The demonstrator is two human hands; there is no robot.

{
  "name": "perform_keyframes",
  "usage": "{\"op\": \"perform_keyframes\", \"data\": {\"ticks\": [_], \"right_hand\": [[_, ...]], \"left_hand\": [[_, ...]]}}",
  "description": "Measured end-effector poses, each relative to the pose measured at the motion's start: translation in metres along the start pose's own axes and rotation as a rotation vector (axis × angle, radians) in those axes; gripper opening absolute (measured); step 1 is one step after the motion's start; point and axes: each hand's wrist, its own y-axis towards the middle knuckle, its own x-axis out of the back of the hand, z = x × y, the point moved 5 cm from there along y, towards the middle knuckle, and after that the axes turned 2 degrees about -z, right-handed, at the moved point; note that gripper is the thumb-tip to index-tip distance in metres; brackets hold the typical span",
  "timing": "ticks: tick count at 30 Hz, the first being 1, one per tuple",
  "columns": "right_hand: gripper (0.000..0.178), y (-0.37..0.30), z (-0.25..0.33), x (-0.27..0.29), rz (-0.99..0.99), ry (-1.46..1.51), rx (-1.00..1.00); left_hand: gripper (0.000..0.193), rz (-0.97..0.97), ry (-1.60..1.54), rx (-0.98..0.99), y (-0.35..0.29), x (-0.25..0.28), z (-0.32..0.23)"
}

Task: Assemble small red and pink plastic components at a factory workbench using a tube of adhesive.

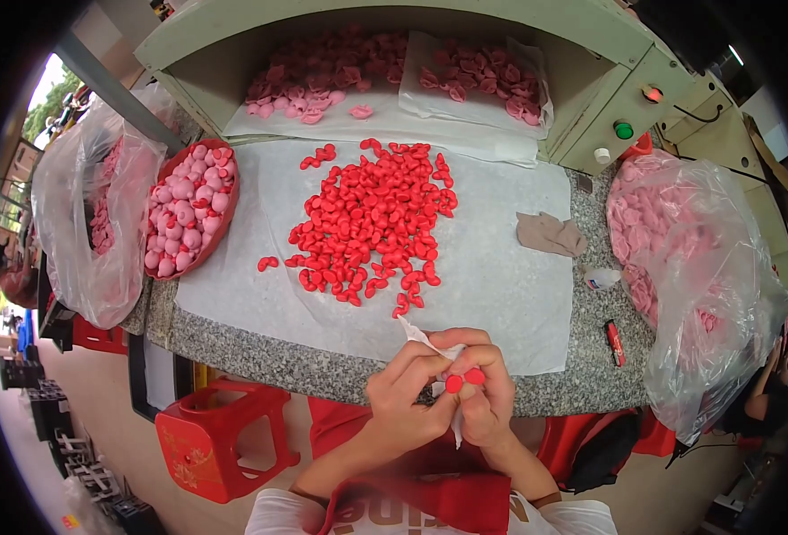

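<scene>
Close to the table's front edge, my two hands meet around a small glossy red double-lobed piece (455, 384) and a crumpled white cloth (419, 335). My left hand (405, 397) is closed, its fingers pinching the cloth beside the piece. My right hand (486, 392) is closed too, with the red piece between thumb and fingers. Parts of the cloth stick out above and below the hands. Just beyond them, a large pile of similar red pieces (372, 209) lies spread on a white sheet (510, 308).
At left stand a red basket (224, 228) of pink balls and a clear plastic bag (64, 192). A pale green cabinet (590, 116) holds pink pieces (300, 76). To the right are a grey-brown cloth (550, 234), a red marker (615, 343) and a bag of pink pieces (706, 267).
</scene>
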Motion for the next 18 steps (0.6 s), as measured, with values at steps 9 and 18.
{"op": "perform_keyframes", "data": {"ticks": [9, 18], "right_hand": [[0.026, 0.003, 0.002, 0.0, 0.067, 0.042, -0.074], [0.039, 0.009, 0.01, -0.005, 0.107, -0.05, -0.067]], "left_hand": [[0.023, 0.039, -0.035, 0.02, 0.0, 0.003, 0.004], [0.022, 0.044, -0.028, -0.065, 0.002, 0.006, 0.002]]}}
